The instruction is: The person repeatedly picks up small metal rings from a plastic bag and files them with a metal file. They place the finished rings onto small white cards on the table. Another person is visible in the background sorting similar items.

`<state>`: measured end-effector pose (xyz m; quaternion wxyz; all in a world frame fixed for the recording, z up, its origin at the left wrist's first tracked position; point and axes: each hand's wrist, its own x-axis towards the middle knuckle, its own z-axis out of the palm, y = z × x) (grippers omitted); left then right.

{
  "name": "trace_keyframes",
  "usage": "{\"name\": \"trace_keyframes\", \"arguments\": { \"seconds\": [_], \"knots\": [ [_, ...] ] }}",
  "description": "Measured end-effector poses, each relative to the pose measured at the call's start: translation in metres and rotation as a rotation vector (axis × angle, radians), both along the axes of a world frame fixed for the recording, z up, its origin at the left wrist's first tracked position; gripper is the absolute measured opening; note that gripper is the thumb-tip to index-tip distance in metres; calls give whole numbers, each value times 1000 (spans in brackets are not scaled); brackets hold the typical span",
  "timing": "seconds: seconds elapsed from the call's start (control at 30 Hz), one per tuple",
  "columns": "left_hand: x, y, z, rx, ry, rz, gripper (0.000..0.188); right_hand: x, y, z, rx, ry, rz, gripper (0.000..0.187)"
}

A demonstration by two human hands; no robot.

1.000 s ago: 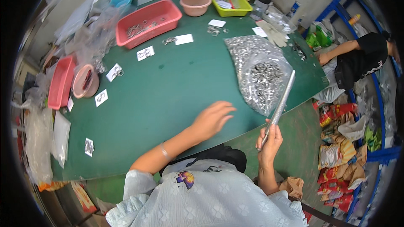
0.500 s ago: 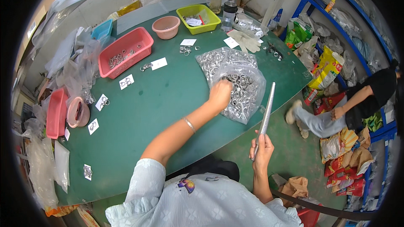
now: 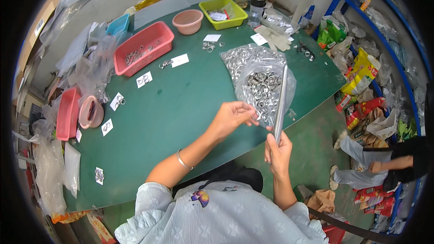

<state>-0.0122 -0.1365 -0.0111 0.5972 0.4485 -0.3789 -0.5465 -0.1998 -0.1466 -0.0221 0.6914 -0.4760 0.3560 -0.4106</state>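
Note:
My left hand [image 3: 231, 119] is in front of the open plastic bag [image 3: 289, 88], thumb and fingers pinched on a small silver ring [image 3: 256, 117]. Its fingertips point toward the tapered metal ring mandrel [image 3: 281, 99], a short gap away. My right hand [image 3: 278, 151] is wrapped round the thick lower end of this mandrel, which stands tilted upward past the bag's right side. Inside the bag lies a heap of silver rings [image 3: 261, 86]. A second filled bag of rings [image 3: 244, 56] lies just behind it.
Small white cards [image 3: 144, 80] with rings lie in an arc across the green table [image 3: 181, 104]. Pink baskets [image 3: 165, 40], a pink bowl [image 3: 189, 23] and a lime basket [image 3: 239, 20] line the back and left. A glove [image 3: 275, 39] lies far right; another person [image 3: 398, 165] walks at right.
My left hand has come out of the bag toward me, now pinching a ring. The mandrel has shifted left and stands more upright. The other person has moved nearer at right.

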Motion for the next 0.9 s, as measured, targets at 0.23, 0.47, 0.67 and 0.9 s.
{"name": "trace_keyframes", "arguments": {
  "seconds": [0.23,0.47,0.67,0.9],
  "knots": [
    [-15,68,10,-36,-98,183,20,39,8,19,82,-88,278,12],
    [7,89,9,27,190,66,32,58,16,27,322,-198,499,13],
    [16,94,-13,-190,109,135,28,72,23,18,280,-184,514,16],
    [37,109,-8,-96,503,321,26,61,24,26,-9,58,494,23]
  ]
}}
